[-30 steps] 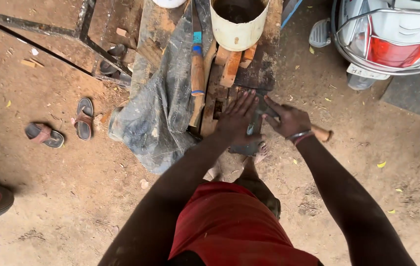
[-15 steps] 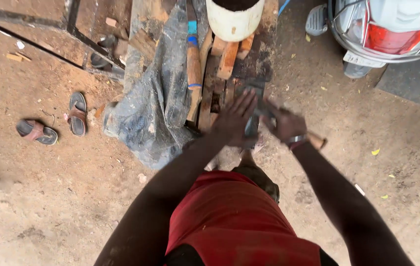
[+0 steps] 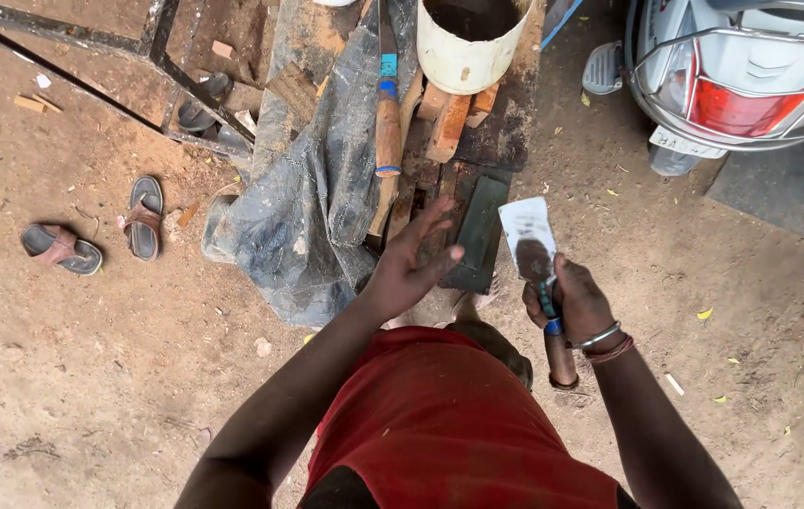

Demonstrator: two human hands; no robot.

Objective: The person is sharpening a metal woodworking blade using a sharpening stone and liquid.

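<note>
Right hand (image 3: 579, 300) grips wide-bladed chisel (image 3: 539, 273) by its wooden handle, flat blade pointing up and away, smeared dark. Left hand (image 3: 410, 266) open, fingers spread, hovering over dark wooden planks (image 3: 477, 231). Grey tarp (image 3: 312, 203) lies beside them. White bucket (image 3: 468, 42) sits further up, on wood blocks. Pair of sandals (image 3: 105, 231) on dirt at left. Scooter rear (image 3: 737, 75) at top right.

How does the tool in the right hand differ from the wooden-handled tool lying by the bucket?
The scraper is gripped in the right hand, raised off the ground; the chisel lies untouched on the planks beside the bucket. The scraper has a broad, flat, pale blade; the chisel's blade is narrow. The scraper's handle points toward the person, the chisel's blade away. Both have wooden handles with blue bands.
</note>
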